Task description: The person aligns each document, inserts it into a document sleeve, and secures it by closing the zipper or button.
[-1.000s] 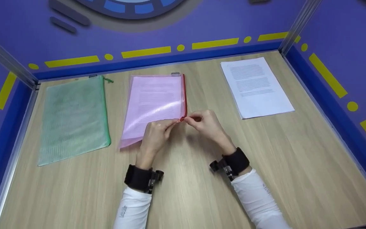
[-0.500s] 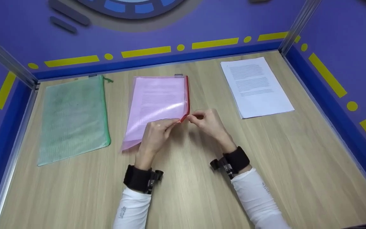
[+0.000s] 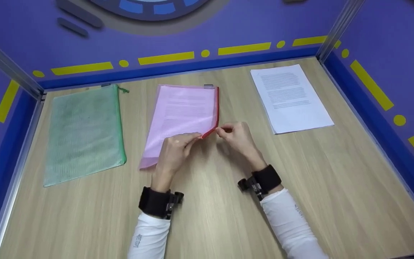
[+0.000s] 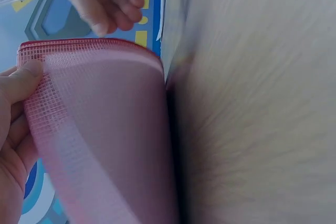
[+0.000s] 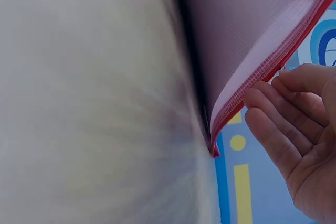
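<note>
Left grip (image 3: 174, 151) pinches pink gridded-mesh pouch (image 3: 183, 109); right grip (image 3: 237, 138) pinches its red zip (image 3: 218, 108). Two o'clock from them: paper (image 3: 291, 97), print illegible.

Pink mesh-textured plastic pouch (image 3: 185, 111), green plastic pouch (image 3: 84, 136), matt paper stack (image 3: 293, 99), smooth wood-grain tabletop (image 3: 336, 187)

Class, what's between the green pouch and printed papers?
In the head view: the pink pouch, with the left hand and right hand at its red edge.

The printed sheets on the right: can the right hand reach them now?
Probably yes: nothing stands between the right hand and the printed sheets, though it pinches at the red zipper.
</note>
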The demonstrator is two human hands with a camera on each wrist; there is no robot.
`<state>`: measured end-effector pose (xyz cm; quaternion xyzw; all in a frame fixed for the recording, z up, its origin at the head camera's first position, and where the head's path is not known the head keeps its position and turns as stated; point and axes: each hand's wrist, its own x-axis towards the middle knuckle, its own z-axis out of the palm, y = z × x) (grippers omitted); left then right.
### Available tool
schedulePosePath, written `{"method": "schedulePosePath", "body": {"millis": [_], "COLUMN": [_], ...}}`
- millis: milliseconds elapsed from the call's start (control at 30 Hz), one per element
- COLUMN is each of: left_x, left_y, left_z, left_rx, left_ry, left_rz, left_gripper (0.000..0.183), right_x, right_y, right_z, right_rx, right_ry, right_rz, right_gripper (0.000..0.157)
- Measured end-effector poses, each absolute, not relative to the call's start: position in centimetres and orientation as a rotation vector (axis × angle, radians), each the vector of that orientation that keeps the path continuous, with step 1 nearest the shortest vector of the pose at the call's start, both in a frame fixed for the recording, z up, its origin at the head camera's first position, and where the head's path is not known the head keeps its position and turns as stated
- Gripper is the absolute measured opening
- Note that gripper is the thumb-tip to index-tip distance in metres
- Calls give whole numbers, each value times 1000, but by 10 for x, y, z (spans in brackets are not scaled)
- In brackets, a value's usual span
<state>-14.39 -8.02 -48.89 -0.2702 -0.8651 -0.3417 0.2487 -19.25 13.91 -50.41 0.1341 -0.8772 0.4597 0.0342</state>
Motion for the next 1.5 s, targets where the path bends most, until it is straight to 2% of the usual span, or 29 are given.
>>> {"method": "schedulePosePath", "body": {"millis": [667, 1500], "left_x": [-144, -145], "left_y": [-101, -135], "left_z": [-482, -483], "left_rx": [-613, -399], "left_ry": [-2392, -2367], "left_rz": [-957, -962], "left_gripper": [14, 13], "right_x": [-207, -209], "right_y": [172, 190], "right_z": [-511, -509], "right_rx": [104, 17], "right_ry": [-2779, -2829], "right_rz": [1366, 1305], "right_gripper": [19, 21]}}
